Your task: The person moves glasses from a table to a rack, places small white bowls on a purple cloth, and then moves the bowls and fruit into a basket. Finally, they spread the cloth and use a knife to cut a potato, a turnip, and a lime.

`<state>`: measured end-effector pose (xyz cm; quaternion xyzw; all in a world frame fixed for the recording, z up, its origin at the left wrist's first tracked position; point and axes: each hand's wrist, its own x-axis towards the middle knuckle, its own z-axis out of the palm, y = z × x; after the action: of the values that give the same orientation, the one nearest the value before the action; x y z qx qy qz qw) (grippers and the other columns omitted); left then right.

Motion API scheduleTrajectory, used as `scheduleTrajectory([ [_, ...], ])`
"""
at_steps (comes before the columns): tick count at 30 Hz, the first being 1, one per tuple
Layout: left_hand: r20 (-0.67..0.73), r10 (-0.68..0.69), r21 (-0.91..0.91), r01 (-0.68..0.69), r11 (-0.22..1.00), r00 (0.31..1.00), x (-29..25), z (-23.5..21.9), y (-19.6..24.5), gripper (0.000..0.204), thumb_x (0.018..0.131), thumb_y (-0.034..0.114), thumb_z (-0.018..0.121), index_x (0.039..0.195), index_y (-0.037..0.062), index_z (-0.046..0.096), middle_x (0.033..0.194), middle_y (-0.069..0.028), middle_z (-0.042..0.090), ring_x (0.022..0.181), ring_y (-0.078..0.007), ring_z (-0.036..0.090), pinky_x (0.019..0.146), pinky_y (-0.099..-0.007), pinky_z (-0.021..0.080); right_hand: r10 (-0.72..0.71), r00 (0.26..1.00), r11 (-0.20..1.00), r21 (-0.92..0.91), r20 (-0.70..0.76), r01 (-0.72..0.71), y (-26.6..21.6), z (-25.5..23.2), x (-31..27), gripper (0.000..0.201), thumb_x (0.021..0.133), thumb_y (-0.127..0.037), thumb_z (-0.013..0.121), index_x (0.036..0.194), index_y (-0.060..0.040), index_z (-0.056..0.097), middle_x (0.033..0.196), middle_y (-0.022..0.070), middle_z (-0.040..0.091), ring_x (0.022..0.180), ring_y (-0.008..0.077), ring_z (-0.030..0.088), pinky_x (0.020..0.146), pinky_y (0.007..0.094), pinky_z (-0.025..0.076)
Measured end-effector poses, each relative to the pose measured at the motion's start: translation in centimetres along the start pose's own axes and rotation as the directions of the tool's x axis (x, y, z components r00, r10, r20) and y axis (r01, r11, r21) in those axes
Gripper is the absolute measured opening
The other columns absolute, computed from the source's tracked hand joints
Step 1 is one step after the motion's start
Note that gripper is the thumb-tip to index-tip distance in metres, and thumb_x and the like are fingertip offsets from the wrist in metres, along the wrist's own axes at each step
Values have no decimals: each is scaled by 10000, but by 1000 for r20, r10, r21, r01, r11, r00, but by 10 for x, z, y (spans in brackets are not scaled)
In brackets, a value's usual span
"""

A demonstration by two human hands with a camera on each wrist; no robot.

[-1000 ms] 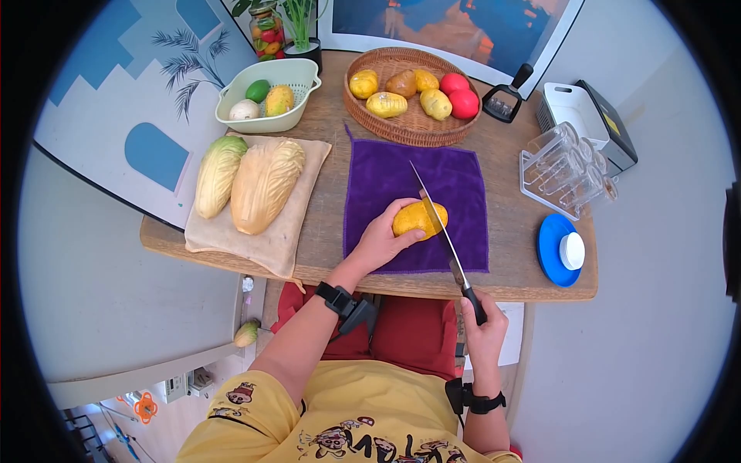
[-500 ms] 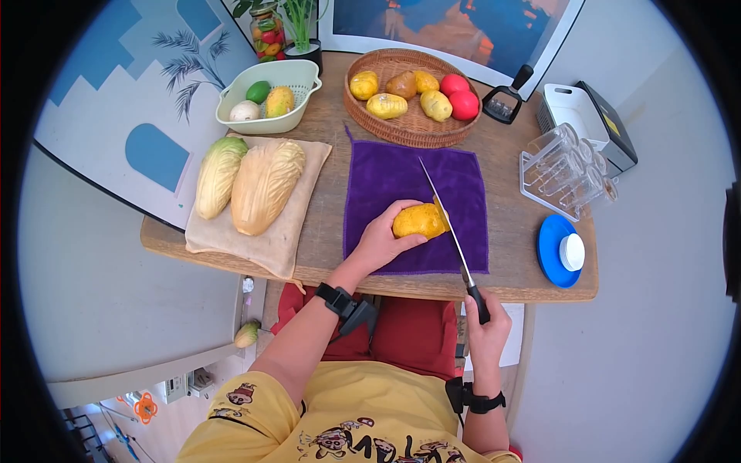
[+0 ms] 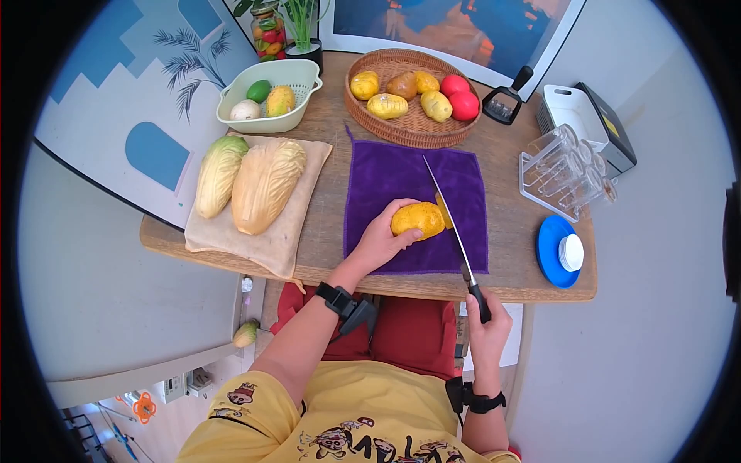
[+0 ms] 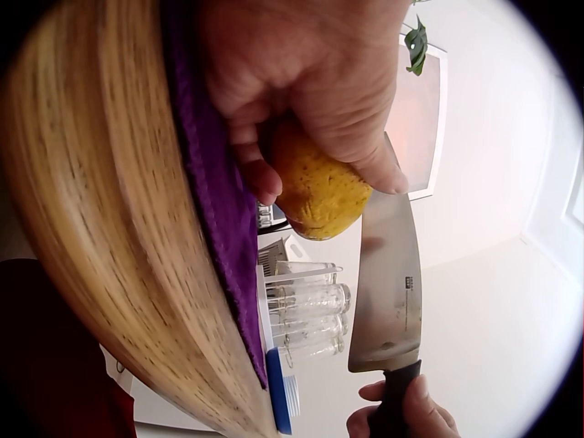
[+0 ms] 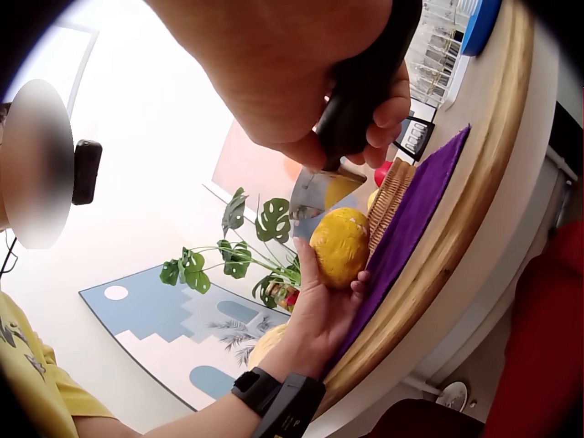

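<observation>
My left hand grips a yellow potato over the purple cloth, with the thumb along its near side. In my right hand is the black handle of a kitchen knife. Its long blade points away from me and stands beside the potato's right end. Seen from the left wrist, the broad blade is on edge next to the potato, close to the thumb tip. The right wrist view shows the fingers wrapped round the knife handle.
A wicker basket holds several potatoes and two red tomatoes. Left of it stands a green colander. Two cabbages lie on a beige cushion. To the right are a glass rack and a blue plate.
The knife has shifted right, from lying across the potato to its right end, its tip moving slightly right. The left hand keeps its grip, nearly in place.
</observation>
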<state>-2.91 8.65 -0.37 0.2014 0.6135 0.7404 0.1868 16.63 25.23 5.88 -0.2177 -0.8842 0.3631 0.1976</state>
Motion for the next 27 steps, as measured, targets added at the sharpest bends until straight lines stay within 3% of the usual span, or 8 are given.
scheduleTrajectory([
  [6,-7,24,30,-23,999,1000,-1,1,1,507,912,165,765,1350,86,523,1048,-41,635,796,-102,600,702,-266,530,-61,998,998,1,21,61,1,0,-3,224,910,-182,751,1030,3,710,848,177,707,736,309,685,689,355,531],
  [9,-17,15,72,-14,997,1000,0,0,-3,514,908,172,772,1349,86,522,1033,-40,634,789,-104,601,700,-269,530,-1,995,1000,11,103,0,-4,-1,-6,230,901,-176,761,1035,3,708,846,177,705,732,312,685,688,354,531],
  [18,-11,34,72,-33,997,999,0,0,-1,514,907,177,771,1345,85,519,1014,-45,638,784,-111,607,708,-274,529,-32,999,999,8,26,32,-3,2,-4,219,898,-168,764,1016,8,712,859,179,711,737,316,689,691,361,536],
  [25,-17,26,123,-23,992,1000,2,-2,-8,524,903,194,777,1347,87,521,1069,-78,662,874,-153,646,782,-301,539,2,998,998,61,69,-6,0,3,-7,219,900,-171,764,1011,10,710,853,178,709,725,316,681,678,365,529],
  [27,-22,5,131,-2,991,1000,2,-1,-7,530,900,198,780,1348,85,520,1086,-88,664,918,-171,656,818,-313,539,-56,996,998,37,72,53,-7,2,-7,222,901,-179,765,1007,9,710,843,179,707,722,313,680,673,365,527],
])
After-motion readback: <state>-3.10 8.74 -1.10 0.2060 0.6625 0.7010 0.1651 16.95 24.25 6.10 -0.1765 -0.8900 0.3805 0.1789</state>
